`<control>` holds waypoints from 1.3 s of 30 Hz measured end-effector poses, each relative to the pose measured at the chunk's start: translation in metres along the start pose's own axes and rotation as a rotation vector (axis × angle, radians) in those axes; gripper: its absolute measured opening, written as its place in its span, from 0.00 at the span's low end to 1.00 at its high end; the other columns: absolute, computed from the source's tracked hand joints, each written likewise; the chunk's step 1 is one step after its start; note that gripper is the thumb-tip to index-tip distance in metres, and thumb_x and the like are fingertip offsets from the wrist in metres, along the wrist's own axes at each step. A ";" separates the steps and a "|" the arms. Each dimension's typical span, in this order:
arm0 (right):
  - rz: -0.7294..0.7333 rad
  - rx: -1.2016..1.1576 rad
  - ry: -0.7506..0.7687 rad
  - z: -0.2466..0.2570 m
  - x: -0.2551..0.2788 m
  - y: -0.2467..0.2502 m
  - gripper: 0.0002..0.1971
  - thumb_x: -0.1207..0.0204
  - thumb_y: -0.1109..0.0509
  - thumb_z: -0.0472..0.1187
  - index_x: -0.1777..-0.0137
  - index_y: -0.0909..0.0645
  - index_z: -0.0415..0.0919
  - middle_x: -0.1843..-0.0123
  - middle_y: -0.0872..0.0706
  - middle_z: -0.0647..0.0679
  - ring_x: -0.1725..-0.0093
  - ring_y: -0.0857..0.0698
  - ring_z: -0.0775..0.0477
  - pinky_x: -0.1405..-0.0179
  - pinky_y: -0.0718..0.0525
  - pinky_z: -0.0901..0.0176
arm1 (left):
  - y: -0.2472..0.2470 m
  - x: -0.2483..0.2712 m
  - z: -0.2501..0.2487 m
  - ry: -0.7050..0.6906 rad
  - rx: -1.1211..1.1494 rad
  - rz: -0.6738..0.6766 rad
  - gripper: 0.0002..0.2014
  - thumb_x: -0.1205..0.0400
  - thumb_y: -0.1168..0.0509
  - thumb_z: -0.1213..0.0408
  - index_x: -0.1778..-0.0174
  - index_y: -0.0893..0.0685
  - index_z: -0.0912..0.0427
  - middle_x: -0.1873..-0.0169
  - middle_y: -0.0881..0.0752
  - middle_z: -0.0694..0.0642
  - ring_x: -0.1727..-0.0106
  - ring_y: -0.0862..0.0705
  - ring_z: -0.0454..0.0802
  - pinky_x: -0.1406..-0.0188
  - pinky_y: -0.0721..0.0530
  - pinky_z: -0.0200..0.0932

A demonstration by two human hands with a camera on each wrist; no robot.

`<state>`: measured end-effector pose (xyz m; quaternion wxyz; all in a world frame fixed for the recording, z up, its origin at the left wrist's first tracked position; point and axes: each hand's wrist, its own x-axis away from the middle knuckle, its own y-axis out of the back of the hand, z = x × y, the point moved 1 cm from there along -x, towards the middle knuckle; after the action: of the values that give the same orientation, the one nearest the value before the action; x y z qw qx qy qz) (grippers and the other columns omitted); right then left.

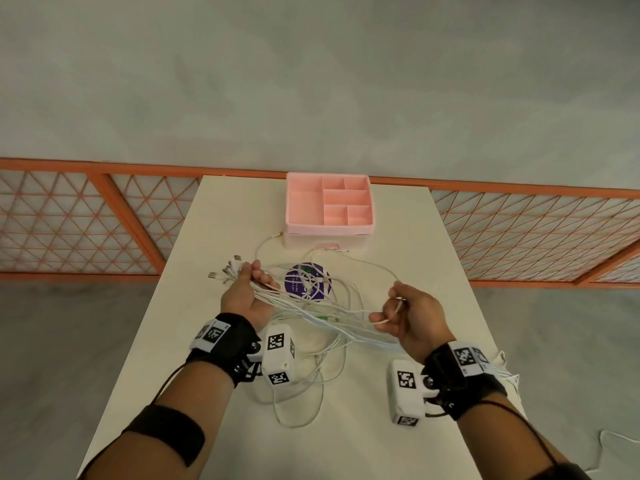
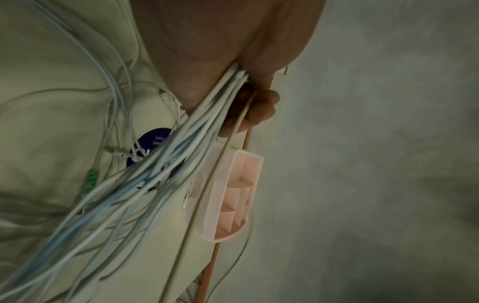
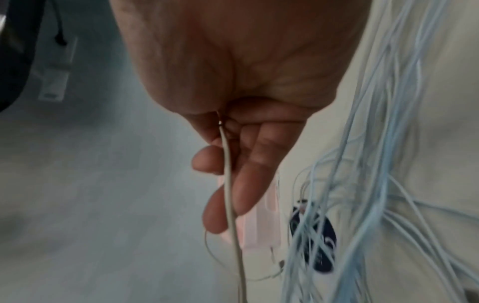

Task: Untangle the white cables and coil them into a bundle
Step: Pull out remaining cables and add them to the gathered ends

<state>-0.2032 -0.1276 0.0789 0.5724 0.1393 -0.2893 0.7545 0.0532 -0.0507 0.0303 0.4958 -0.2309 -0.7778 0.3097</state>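
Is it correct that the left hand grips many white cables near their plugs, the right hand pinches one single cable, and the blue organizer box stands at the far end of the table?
Not quite: the organizer box is pink, not blue, as the head view shows. The rest holds: the left hand grips many white cables near their plugs, the right hand pinches one single cable, and the box stands at the far end of the table.

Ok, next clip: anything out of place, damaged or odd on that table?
Nothing looks damaged. The white cables are still a loose tangle, sprawled over the purple disc between the left hand and right hand. One strand trails off the table at its right edge, and two plugs lie against the pink organiser.
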 end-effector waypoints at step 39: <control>0.450 0.797 0.549 0.012 -0.022 -0.101 0.23 0.16 0.34 0.43 0.23 0.28 0.43 0.65 0.12 0.49 0.68 0.12 0.51 0.60 0.16 0.55 | -0.024 0.047 0.041 -0.179 -0.753 0.389 0.14 0.10 0.42 0.66 0.61 0.19 0.63 0.75 0.23 0.58 0.78 0.25 0.51 0.70 0.21 0.49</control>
<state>-0.1020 -0.1338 0.1041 0.3537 0.0781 0.1575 0.9187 -0.0045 -0.0467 0.0641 0.2399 -0.5103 -0.8184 0.1109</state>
